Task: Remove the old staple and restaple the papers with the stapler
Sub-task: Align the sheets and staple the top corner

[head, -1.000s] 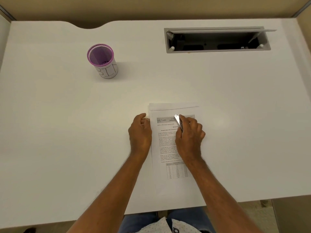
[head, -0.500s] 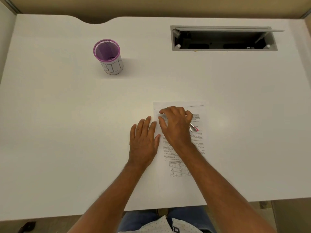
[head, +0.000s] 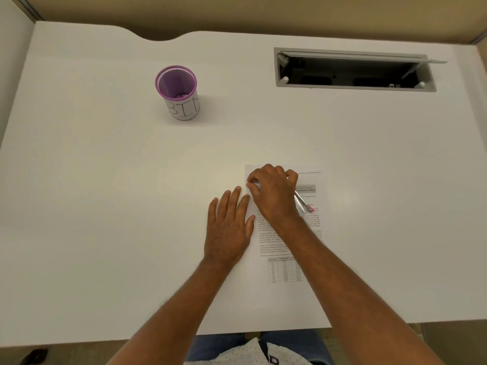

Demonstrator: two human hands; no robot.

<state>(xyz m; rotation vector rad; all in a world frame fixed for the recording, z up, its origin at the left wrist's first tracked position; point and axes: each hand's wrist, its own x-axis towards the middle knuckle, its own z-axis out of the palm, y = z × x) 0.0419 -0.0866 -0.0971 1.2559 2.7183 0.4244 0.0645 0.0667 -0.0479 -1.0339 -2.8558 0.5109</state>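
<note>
A printed stack of papers [head: 290,243] lies on the white desk [head: 105,233] in front of me. My right hand [head: 274,193] is curled over its top left corner, shut on a small silver and pink stapler [head: 301,204]. The stapler's rear end sticks out toward the lower right; its front end and the corner's staple are hidden under my fingers. My left hand [head: 229,227] lies flat with fingers apart, its fingertips at the left edge of the papers.
A purple mesh cup labelled BIN [head: 181,101] stands at the back left. An open grey cable tray [head: 353,72] is sunk into the desk at the back right. The desk's front edge runs just below the papers.
My right hand turned over and moved to the papers' top left corner, so the stapler now points lower right. My left hand flattened and spread its fingers.
</note>
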